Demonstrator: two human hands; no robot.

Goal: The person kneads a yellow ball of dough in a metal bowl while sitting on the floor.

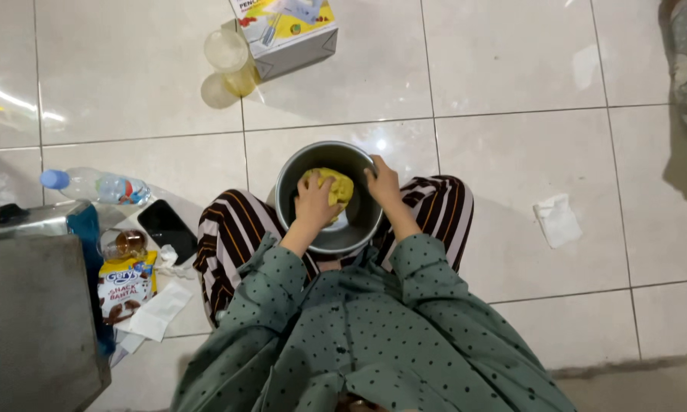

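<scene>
A round metal bowl rests between my knees on the tiled floor. Inside it lies a lump of yellow dough. My left hand is pressed down on the dough, fingers curled into it. My right hand grips the bowl's right rim. Both arms wear green dotted sleeves, and my striped trousers flank the bowl.
A plastic water bottle, a black phone, a small jar, a snack packet and paper tissues lie at left beside a metal box. A cardboard box and clear lidded cup sit ahead. A crumpled tissue lies right.
</scene>
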